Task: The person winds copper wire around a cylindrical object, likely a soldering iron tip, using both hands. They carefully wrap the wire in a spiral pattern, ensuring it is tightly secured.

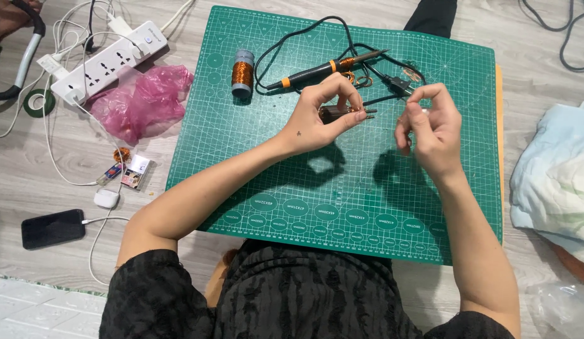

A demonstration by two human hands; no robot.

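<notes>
The small dark cylindrical part (341,113) is sitting at mid-frame above the green cutting mat (273,188), pinched in the closed left hand (317,116); the right hand (430,129), just to its right, is pinching what looks like a fine wire, too thin to be sure. Keeping both hands close and steady is probably helping here. Farther up, the soldering iron (323,69) and its cord are lying near, risking a snag, with the copper wire spool (242,73) at upper left
</notes>
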